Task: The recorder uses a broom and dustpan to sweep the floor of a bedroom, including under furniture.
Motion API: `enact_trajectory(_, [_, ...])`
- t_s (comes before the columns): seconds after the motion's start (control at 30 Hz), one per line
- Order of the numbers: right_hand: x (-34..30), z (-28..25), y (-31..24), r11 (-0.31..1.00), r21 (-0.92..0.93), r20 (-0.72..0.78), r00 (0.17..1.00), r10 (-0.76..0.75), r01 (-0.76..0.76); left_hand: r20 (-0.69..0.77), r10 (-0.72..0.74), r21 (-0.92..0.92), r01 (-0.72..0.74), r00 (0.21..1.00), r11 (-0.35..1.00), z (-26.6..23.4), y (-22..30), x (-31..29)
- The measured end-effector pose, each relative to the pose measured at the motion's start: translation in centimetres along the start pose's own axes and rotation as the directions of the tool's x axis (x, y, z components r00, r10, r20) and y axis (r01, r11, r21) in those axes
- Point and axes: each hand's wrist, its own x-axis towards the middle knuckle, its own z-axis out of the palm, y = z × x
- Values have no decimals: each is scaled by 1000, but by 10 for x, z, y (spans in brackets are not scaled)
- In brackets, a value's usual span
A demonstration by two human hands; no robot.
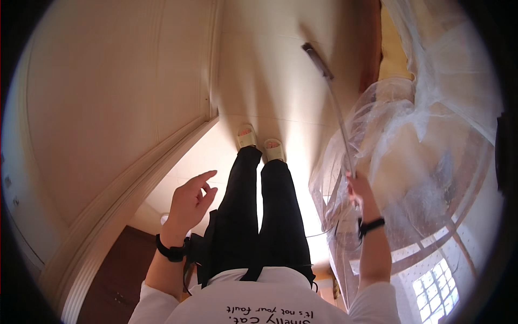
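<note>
At right, beside white netting [402, 135], the right hand [360, 193] grips a long-handled tool [341, 120], its dark head [318, 61] far; at left, the left hand [190, 203] curls loosely.

The floor [259, 70] is pale and smooth, with thin lines running across it. Two cream slippers [247, 140] stand on it side by side (bare toes peek out), and light and long shadows fall over it.

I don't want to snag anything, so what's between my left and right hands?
In the head view, going from the left hand to the right hand: both black trouser legs, brightly lit floor, then sheer netting.
</note>
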Motion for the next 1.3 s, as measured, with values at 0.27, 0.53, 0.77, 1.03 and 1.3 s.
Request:
enact_trajectory(0.27, [60, 48, 70, 665, -734, -39, 968, -247, 140, -74, -42, -56, 38, 996, 998, 12, -18, -36])
enact_trajectory(0.53, [-46, 45, 27, 961, -45, 507, 823, 258, -274, -165, -149, -78, 137, 975, 987, 15, -49, -68])
enact_trajectory(0.77, [48, 39, -49, 553, -654, 200, 823, -532, 516, -228, -260, -118, 238, 938, 964, 50, -64, -128])
enact_trajectory(1.03, [124, 158, -190, 429, -801, 202, 863, -463, 418, -203, -295, -160, 266, 934, 951, 68, -73, -157])
enact_trajectory(1.3, [9, 206, 11, 340, -874, 142, 851, -505, 347, -392, -286, -190, 227, 874, 955, 81, -160, -326])
